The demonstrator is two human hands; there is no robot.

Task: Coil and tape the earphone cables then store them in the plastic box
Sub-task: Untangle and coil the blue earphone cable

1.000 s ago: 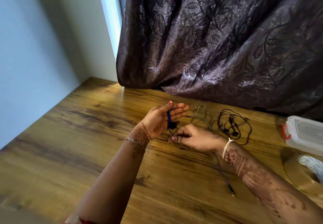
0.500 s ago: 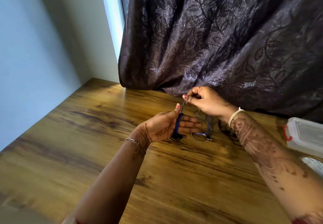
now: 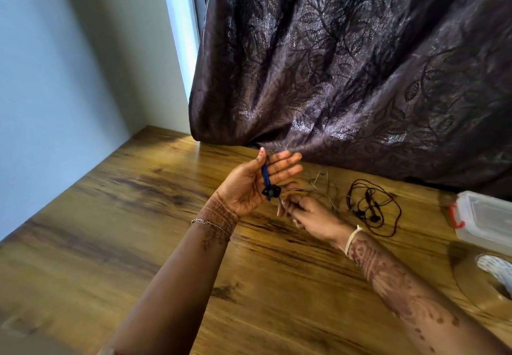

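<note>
My left hand (image 3: pixel 256 184) is raised palm-up above the wooden table, fingers straight, with a blue earphone cable (image 3: pixel 266 173) wound round them and pressed by the thumb; its dark earbuds hang at the palm's lower edge. My right hand (image 3: pixel 303 213) sits just below and to the right, fingers curled, pinching the thin free end of that cable. A dark red earphone cable (image 3: pixel 371 205) lies loose on the table to the right. A thin grey cable (image 3: pixel 322 188) lies between it and my hands. The clear plastic box (image 3: pixel 484 219) stands at the right edge.
A roll of clear tape (image 3: pixel 482 282) lies flat at the right edge, below the box. A dark patterned curtain (image 3: pixel 360 77) hangs over the table's far side. A pale wall (image 3: pixel 55 77) bounds the table's left edge.
My right hand has come down from above the left fingertips to below the palm, drawing the blue cable round the left fingers. The left hand has tilted up slightly.
</note>
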